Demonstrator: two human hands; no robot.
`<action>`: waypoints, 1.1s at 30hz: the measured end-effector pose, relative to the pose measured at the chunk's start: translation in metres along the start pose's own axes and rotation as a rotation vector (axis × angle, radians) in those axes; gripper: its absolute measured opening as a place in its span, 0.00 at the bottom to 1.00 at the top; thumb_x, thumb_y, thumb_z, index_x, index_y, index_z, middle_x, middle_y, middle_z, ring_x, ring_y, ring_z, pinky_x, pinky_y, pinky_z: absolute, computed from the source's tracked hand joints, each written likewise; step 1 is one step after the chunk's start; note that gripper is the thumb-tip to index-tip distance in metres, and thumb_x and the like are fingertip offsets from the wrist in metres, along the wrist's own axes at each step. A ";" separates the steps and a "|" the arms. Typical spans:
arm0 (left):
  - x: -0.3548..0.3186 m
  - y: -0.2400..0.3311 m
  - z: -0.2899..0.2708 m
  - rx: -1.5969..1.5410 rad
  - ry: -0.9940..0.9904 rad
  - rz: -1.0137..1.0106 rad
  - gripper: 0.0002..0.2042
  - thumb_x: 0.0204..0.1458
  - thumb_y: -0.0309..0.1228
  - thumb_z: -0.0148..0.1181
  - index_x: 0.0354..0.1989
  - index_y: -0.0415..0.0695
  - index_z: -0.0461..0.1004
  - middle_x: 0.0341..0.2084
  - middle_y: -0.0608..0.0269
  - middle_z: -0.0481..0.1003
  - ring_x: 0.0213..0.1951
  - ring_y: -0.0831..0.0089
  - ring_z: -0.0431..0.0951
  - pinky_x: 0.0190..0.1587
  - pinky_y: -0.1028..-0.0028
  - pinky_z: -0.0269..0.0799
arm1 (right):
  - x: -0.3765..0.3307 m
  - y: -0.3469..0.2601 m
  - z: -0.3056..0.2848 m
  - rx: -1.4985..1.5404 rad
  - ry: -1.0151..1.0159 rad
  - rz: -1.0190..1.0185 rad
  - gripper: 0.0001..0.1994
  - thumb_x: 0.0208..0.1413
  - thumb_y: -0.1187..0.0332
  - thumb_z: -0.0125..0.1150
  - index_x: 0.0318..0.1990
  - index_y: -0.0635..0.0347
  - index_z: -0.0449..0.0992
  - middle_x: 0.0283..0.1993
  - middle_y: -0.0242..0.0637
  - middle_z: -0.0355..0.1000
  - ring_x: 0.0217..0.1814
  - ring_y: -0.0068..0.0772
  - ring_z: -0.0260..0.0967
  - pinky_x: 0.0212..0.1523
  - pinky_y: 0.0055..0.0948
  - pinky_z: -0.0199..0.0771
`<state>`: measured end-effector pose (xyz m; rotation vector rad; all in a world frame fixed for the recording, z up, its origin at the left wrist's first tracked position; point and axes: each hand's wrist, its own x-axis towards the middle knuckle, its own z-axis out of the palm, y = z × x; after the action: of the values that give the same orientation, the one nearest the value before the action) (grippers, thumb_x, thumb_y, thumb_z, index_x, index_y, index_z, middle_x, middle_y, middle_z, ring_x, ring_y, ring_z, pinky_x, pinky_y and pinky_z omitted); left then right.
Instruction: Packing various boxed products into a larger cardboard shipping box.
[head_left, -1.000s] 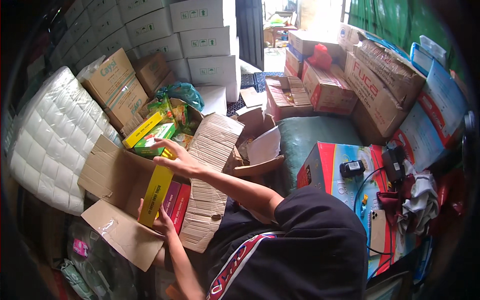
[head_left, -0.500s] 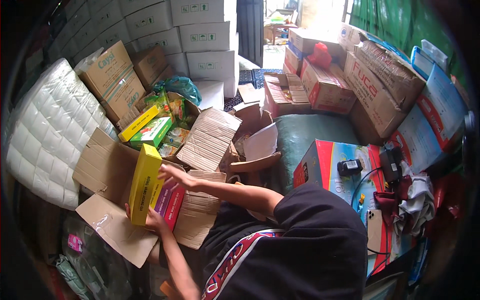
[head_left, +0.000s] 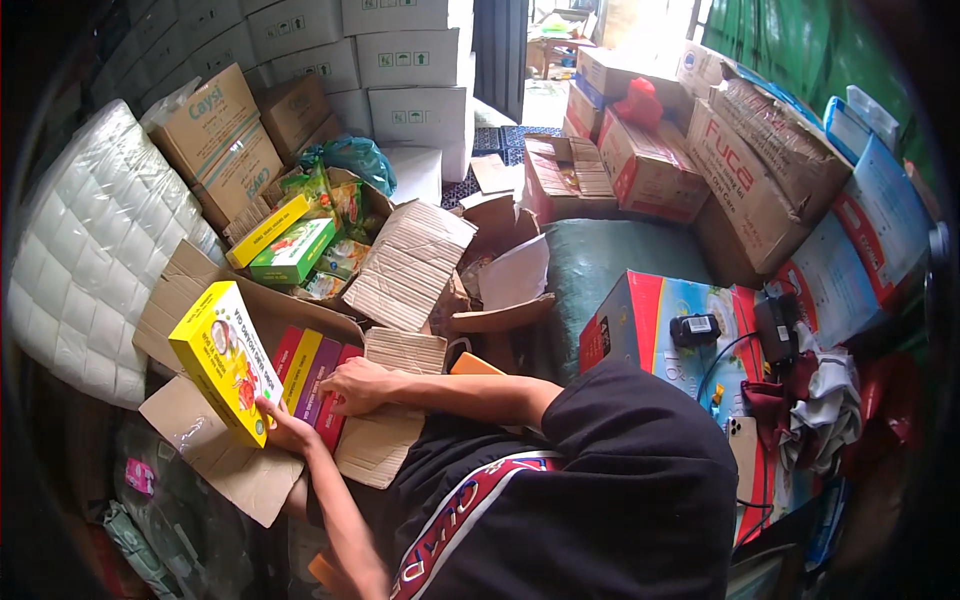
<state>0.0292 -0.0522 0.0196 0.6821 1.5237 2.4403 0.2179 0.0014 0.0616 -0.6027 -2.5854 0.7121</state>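
Observation:
My left hand (head_left: 285,432) grips the lower corner of a yellow box (head_left: 222,358) with fruit pictures and holds it upright over the left side of an open brown carton (head_left: 190,290). My right hand (head_left: 358,386) lies flat, fingers apart, on the tops of red, yellow and purple boxes (head_left: 308,372) standing packed inside that carton. A corrugated flap (head_left: 402,352) lies just beyond the right hand.
Behind the carton, another open box holds a green box (head_left: 292,252), a yellow box (head_left: 266,230) and snack packets. A white quilted mattress (head_left: 90,250) stands at left. Stacked cartons (head_left: 400,60) fill the back and right. A colourful box (head_left: 660,320) carries a black charger.
The yellow box has gone from lying in the carton to standing upright at its left side. My right hand came back from the far open box onto the packed boxes.

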 end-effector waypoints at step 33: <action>0.015 -0.035 -0.018 -0.093 -0.174 -0.185 0.36 0.64 0.47 0.60 0.68 0.30 0.58 0.65 0.40 0.65 0.63 0.50 0.71 0.61 0.54 0.76 | 0.002 -0.009 -0.001 0.045 0.001 0.057 0.26 0.51 0.58 0.65 0.58 0.57 0.73 0.45 0.43 0.81 0.50 0.47 0.78 0.53 0.44 0.75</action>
<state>0.0044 -0.0453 -0.0135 0.6822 1.3355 2.2366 0.2137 -0.0040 0.0677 -0.6639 -2.5533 0.7865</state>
